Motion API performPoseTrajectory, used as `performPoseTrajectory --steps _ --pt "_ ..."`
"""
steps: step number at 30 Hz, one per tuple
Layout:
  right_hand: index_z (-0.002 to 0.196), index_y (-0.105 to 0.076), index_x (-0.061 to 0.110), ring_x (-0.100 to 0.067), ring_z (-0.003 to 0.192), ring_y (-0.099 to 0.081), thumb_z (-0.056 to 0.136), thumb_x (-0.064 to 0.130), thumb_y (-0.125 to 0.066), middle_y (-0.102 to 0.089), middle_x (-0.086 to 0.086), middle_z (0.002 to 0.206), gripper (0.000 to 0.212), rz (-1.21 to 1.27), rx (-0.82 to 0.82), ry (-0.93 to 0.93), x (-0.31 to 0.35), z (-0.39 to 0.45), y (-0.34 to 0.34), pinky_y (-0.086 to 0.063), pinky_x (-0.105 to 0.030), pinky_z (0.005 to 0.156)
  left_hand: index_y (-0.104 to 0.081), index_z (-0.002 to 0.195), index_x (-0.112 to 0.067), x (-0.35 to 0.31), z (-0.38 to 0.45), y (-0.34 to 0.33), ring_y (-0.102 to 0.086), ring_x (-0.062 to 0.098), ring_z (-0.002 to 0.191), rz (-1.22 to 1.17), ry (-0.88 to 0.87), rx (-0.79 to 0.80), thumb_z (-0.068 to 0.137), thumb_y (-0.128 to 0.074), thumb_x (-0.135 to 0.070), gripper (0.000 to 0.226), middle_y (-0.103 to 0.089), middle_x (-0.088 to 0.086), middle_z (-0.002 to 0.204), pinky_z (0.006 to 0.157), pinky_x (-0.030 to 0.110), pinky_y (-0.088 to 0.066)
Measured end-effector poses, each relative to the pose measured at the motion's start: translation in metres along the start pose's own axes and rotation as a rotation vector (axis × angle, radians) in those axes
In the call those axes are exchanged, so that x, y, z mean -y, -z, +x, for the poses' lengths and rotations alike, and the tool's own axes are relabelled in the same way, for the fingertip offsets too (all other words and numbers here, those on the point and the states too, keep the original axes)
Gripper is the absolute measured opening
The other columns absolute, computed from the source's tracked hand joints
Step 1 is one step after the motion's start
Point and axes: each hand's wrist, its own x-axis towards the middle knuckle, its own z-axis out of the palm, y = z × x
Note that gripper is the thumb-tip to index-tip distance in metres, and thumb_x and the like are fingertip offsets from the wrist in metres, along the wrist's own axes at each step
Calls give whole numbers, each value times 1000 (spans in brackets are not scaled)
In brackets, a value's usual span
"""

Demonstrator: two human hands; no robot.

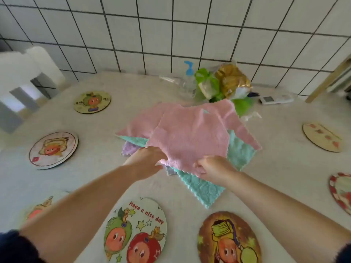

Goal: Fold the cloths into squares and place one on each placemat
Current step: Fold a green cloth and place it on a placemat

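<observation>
I see both hands at the near edge of the fluffy pink cloth (pixel 190 137), which tops a loose pile mid-table over a mint-green textured cloth (pixel 201 188) and a lilac cloth (pixel 129 149). The right hand (pixel 214 168) pinches the pink edge; the left hand (pixel 146 160) curls its fingers on the same edge. Round cartoon-printed placemats ring the pile: the "Have a nice day" placemat (pixel 136 230) nearest, bare.

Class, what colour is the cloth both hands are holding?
Pink cloth, clearest in the head view.
</observation>
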Motion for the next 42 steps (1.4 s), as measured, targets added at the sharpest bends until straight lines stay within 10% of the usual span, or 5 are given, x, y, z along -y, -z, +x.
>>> performPoseTrajectory --steps 12,18,23,28,42 --pt "80 -58 17 -21 72 -55 82 25 -58 -50 4 78 8 -53 -468 133 -23 24 -65 -47 -36 54 -68 100 -24 28 34 -59 -61 20 93 145 -298 -390 75 -73 -24 25 -63 -6 98 84 39 -49" --pt "99 -62 13 -20 80 -56 86 13 -51 -58 1 90 17 -121 -444 107 -27 19 -42 -39 -28 63 -69 91 -20 42 40 -44 -62 21 77 219 -381 -471 82 -66 -16 11 -64 -4 84 70 36 -53" --pt "58 -41 17 -24 74 -48 83 10 -48 -33 4 69 27 -432 -331 -49 -21 7 -19 -29 -29 51 -64 106 -20 36 32 -8 -55 22 101 470 -185 -459 92 -48 -23 21 -59 -2 105 85 36 -47" --pt "108 -55 18 -19 56 -43 85 2 -47 -33 3 63 29 -505 -585 -230 -7 -25 13 -26 -25 44 -61 99 -21 13 13 20 -59 24 83 238 7 -632 92 -40 -14 24 -65 1 99 64 32 -48" --pt "97 -64 17 -31 88 -60 87 15 -53 -66 -8 93 15 -392 -1090 -198 25 -142 88 -45 -33 67 -63 99 -20 -48 -90 120 -58 24 90 235 -181 -947 94 -47 -25 17 -63 0 97 71 31 -42"
